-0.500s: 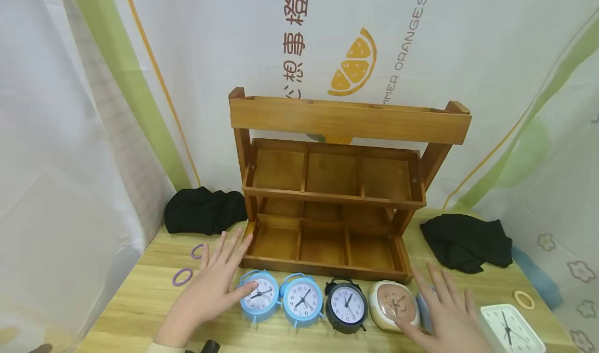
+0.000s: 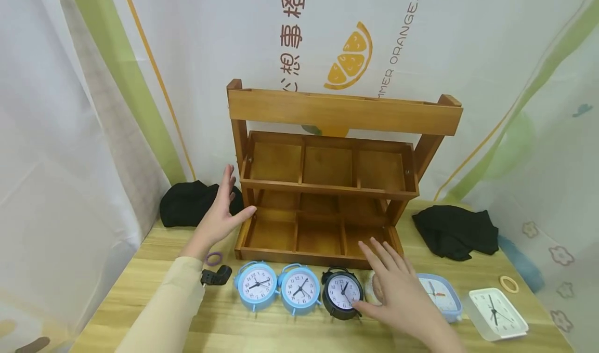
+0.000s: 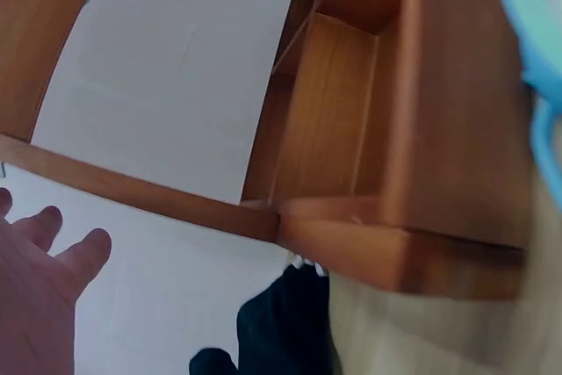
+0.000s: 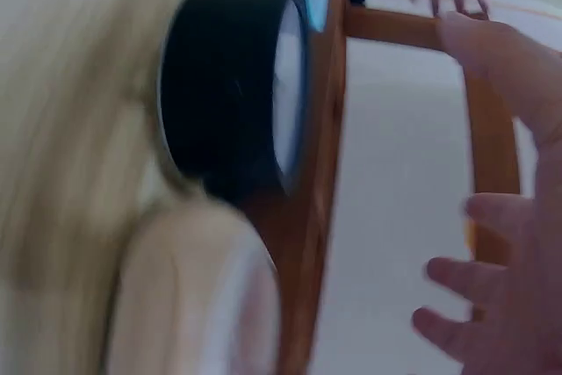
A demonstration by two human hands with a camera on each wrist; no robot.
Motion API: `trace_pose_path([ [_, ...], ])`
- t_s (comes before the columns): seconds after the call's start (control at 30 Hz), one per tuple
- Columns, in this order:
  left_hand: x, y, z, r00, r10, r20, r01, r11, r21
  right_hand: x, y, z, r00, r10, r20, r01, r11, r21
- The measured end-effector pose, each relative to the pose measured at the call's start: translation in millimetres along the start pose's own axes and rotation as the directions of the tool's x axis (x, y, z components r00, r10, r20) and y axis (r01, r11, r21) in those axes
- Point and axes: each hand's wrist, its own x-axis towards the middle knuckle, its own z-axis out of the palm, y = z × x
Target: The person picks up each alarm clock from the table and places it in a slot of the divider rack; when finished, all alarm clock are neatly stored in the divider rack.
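Observation:
My left hand (image 2: 220, 220) is raised with fingers extended beside the left post of the wooden rack (image 2: 346, 111). Nothing is in its grasp. My right hand (image 2: 400, 298) hovers over the row of alarm clocks, fingers spread, covering most of a cream clock (image 2: 369, 289). Its thumb overlaps the edge of a black twin-bell clock (image 2: 343, 292). Left of that stand two light blue alarm clocks, one at the end (image 2: 257, 285) and one beside it (image 2: 300, 289). A pale blue rectangular clock (image 2: 440, 295) and a white square clock (image 2: 498, 314) sit to the right.
The rack has three divided tiers and stands behind the clocks. Black cloth bundles lie at its left (image 2: 187, 205) and right (image 2: 456, 232). A purple ring (image 2: 213, 259) and a cream ring (image 2: 509, 284) rest on the table (image 2: 262, 332). A printed curtain (image 2: 196, 56) hangs behind.
My left hand has lifted away from the end blue clock toward the rack's left post. My right hand has moved left, uncovering the pale blue clock and covering the cream one.

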Motion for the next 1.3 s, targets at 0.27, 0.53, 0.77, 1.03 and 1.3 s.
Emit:
trace_pose_path([
  [0.27,31.3,0.9,-0.2,0.998,-0.06,0.02,0.062,0.995,-0.084,41.5,-55.2,34.0,0.983,-0.166,0.081,0.159,0.984,0.082],
  [0.53,34.9,-5.4,-0.6,0.995,-0.094,-0.025,0.091,0.992,-0.087,80.2,-128.6,64.8,0.939,-0.243,0.245,0.227,0.97,0.093],
  [0.77,38.4,-10.1,-0.3,0.999,-0.04,-0.025,0.035,0.984,-0.174,100.6,-150.5,83.3,0.927,-0.207,0.314,0.171,0.976,0.137],
  [1.03,38.6,-12.5,-0.9,0.998,-0.057,-0.02,0.053,0.984,-0.171,107.4,-151.1,94.7,0.903,-0.179,0.39,0.112,0.976,0.188],
  [1.3,40.5,-14.6,-1.6,0.997,-0.066,-0.038,0.059,0.985,-0.161,110.1,-146.2,98.0,0.914,-0.172,0.367,0.086,0.967,0.239],
])
